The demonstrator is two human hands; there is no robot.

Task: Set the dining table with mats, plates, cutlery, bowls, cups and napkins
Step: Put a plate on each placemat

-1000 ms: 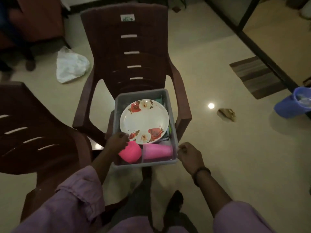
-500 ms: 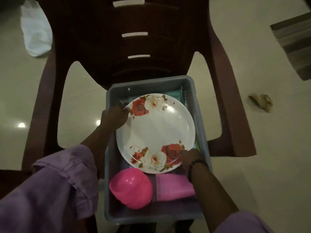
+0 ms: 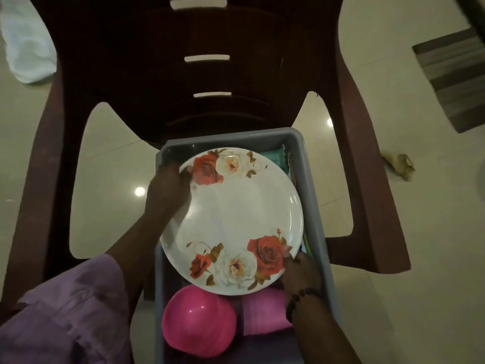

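Nearest you, between your forearms, a pink bowl (image 3: 198, 321) lies upside down beside a pink cup (image 3: 263, 312) in the grey bin (image 3: 319, 222). Your right hand (image 3: 299, 271) pinches the plate (image 3: 232, 203) at its near rim; your left hand (image 3: 168, 189) grips the far-left rim, fingers curled under. The plate sits over the bin, on the chair (image 3: 215, 74) seat. Lift evenly: a tilted plate may slip from the two-point hold or catch the bin wall.

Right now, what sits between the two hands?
In the head view, the white round rose-print plate spans it: left hand grips its far-left rim, right hand its near-right rim.
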